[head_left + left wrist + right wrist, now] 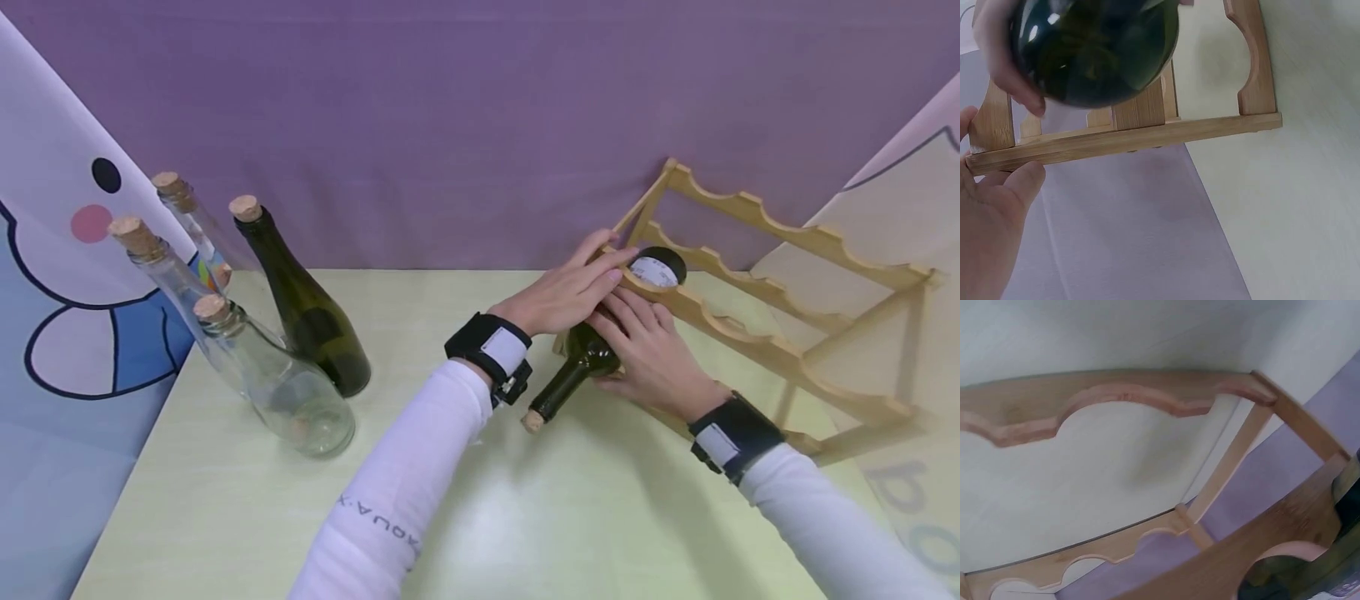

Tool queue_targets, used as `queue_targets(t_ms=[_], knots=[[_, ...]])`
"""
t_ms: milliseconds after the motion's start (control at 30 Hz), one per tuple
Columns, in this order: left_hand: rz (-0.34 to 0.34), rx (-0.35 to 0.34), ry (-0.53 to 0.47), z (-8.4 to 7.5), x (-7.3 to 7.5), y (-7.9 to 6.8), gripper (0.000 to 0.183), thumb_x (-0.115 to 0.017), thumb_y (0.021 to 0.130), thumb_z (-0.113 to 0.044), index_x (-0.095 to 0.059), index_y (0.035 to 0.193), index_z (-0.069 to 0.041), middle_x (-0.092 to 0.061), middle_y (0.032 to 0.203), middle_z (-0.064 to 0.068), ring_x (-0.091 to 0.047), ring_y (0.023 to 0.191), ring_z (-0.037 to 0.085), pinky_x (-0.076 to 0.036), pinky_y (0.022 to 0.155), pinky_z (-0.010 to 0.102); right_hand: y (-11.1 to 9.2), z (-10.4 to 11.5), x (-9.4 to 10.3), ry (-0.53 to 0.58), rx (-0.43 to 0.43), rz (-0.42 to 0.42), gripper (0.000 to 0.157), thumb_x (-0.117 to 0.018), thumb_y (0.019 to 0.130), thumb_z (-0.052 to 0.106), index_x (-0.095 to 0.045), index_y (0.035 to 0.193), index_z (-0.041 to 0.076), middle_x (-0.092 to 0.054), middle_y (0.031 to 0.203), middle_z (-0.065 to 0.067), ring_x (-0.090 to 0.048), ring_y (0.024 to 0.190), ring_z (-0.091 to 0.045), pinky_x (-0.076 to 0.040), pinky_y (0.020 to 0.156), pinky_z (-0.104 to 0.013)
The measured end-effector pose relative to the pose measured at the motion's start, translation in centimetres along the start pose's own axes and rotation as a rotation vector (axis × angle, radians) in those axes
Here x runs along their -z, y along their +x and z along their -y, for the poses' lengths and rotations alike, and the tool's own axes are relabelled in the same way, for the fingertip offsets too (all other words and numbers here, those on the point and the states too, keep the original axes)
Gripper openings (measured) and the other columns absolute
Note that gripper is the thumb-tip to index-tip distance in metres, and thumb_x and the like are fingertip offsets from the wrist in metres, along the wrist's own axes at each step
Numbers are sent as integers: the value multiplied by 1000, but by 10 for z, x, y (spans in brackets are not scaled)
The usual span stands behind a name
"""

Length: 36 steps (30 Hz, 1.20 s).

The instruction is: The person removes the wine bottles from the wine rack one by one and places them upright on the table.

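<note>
A dark green wine bottle (588,348) lies tilted in the near left end of a wooden wine rack (750,337). Its corked neck points down toward the front left, and its round base (658,267) shows behind the front rail. My right hand (652,350) grips the bottle's body from the right. At the rack's left corner, my left hand (566,287) holds the wood. The left wrist view has that hand's thumb (1025,181) on one side of the end bar (1129,139) and fingers on the other. Part of the bottle (1310,569) appears in the right wrist view.
On the left of the pale table (480,517) stand a corked green bottle (318,325) and several corked clear bottles, one of them round-bodied (303,400). A purple backdrop (420,133) rises behind. The rack's scalloped rails extend to the right.
</note>
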<state>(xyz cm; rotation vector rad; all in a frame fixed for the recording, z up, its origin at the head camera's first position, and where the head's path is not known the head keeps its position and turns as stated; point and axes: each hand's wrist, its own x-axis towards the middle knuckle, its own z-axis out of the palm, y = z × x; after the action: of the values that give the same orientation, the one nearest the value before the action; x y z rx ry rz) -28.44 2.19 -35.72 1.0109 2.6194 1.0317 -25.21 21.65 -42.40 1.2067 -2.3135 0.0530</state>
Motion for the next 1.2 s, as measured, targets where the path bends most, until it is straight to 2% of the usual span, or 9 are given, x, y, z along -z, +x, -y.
queue_targets(t_ms=[133, 267, 400, 567, 667, 833, 933, 1067, 1200], knots=[[3, 3, -6, -1, 0, -1, 49, -21, 107, -32, -21, 155, -25, -4, 162, -3, -22, 143, 14, -35, 114, 41, 0, -6, 0, 78, 43, 51, 98, -89, 52, 45, -50, 131, 3, -46, 138, -26, -39, 129, -42, -40, 100, -57], [5, -5, 8, -1, 0, 0, 48, -21, 107, -30, -23, 155, -24, -4, 162, -2, -25, 141, 15, -38, 111, 39, 3, -13, -2, 143, 94, 43, 98, -92, 51, 38, -48, 129, -3, -47, 134, -28, -42, 126, -42, -41, 103, -58], [1, -17, 22, 0, 0, 1, 48, -22, 107, -28, -24, 155, -23, -5, 161, -1, -29, 139, 16, -40, 109, 37, 5, -19, 0, 185, 108, 46, 90, -90, 57, 20, -43, 129, -8, -47, 130, -29, -44, 121, -41, -43, 99, -57], [11, -19, 13, 0, 0, 0, 48, -23, 107, -27, -23, 155, -22, -7, 160, -1, -30, 137, 16, -40, 108, 37, 6, -21, 1, 204, 125, 47, 75, -79, 65, -3, -42, 131, -12, -49, 128, -29, -47, 118, -41, -43, 100, -56], [15, -17, 14, 0, 1, -1, 48, -23, 107, -28, -23, 155, -23, -5, 161, -1, -30, 137, 16, -40, 109, 38, 7, -21, 3, 218, 125, 47, 72, -80, 65, -1, -47, 129, -11, -50, 128, -28, -46, 119, -40, -42, 101, -55], [24, -14, 15, 1, 1, -1, 49, -21, 107, -30, -21, 155, -24, -3, 162, -2, -31, 137, 15, -40, 109, 37, 9, -21, 6, 227, 111, 121, 85, -89, 52, 1, -51, 128, -2, -46, 135, -26, -41, 127, -40, -40, 104, -58], [21, -13, 14, 2, 1, -1, 49, -21, 107, -31, -20, 155, -25, -3, 161, -3, -31, 137, 14, -40, 109, 37, 12, -23, 6, 216, 124, 153, 89, -92, 50, 3, -51, 129, 1, -46, 137, -26, -40, 129, -40, -39, 106, -57], [16, -10, 7, 1, 1, -1, 49, -20, 107, -32, -21, 155, -27, -4, 161, -4, -33, 136, 15, -41, 108, 39, 14, -22, 6, 205, 124, 136, 91, -91, 52, 10, -48, 132, -2, -48, 137, -25, -42, 128, -40, -38, 106, -55], [23, -5, -16, 1, 4, -3, 49, -20, 107, -33, -21, 155, -27, -3, 162, -4, -27, 140, 16, -37, 112, 42, 14, -20, 6, 193, 131, 122, 94, -93, 50, 16, -48, 131, -4, -50, 135, -27, -43, 126, -41, -39, 105, -56]])
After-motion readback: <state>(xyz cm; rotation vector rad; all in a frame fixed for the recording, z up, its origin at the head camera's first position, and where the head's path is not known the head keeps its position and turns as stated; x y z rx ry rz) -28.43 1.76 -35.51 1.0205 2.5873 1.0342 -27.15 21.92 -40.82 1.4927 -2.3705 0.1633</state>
